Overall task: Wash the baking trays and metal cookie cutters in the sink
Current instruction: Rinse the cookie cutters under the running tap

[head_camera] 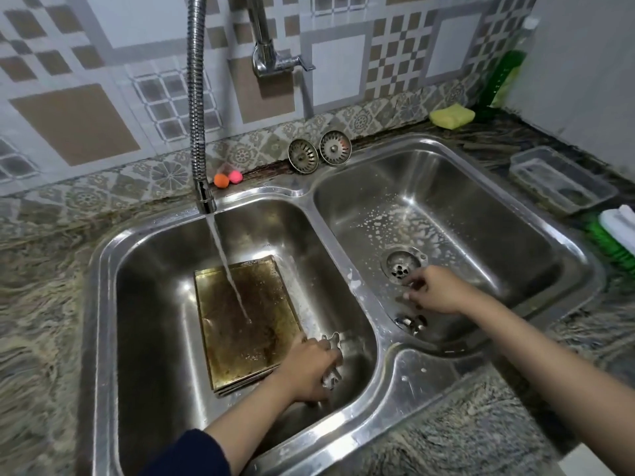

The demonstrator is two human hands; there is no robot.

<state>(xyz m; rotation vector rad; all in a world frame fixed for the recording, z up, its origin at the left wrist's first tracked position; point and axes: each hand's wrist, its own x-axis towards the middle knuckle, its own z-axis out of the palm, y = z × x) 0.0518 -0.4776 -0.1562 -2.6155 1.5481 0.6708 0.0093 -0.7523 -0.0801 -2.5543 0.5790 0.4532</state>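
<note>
The baking trays (245,324) lie flat as a small stack on the floor of the left basin (154,304), their long axis running from the far wall toward the person and tilted slightly to the right. Water from the flexible tap hose (196,108) falls onto the middle of the top tray. The left hand (309,367) is at the near right corner of the stack, touching or just beside its edge, so it is the nearer hand to the trays by far. Its fingers curl round a metal cookie cutter (331,341), an irregular outline shape that sticks out beyond the knuckles; a second piece of metal seems to show below the fingers, but the blur hides what it is.

The right hand (434,292) hangs over the right basin (481,207), near the drain (401,264), fingers loosely spread. Something thin may be pinched at the fingertips, though the frame is too smeared to tell. More cutters (410,322) lie on the basin floor just below that hand, among soap flecks.

The sink is a steel double bowl set in a speckled stone counter (44,269). Two strainers (319,151) lean against the patterned tile wall, with two small coloured balls (227,178) beside the hose. A yellow sponge (450,116), a clear plastic tub (560,180) and a green brush (615,235) sit to the right.
</note>
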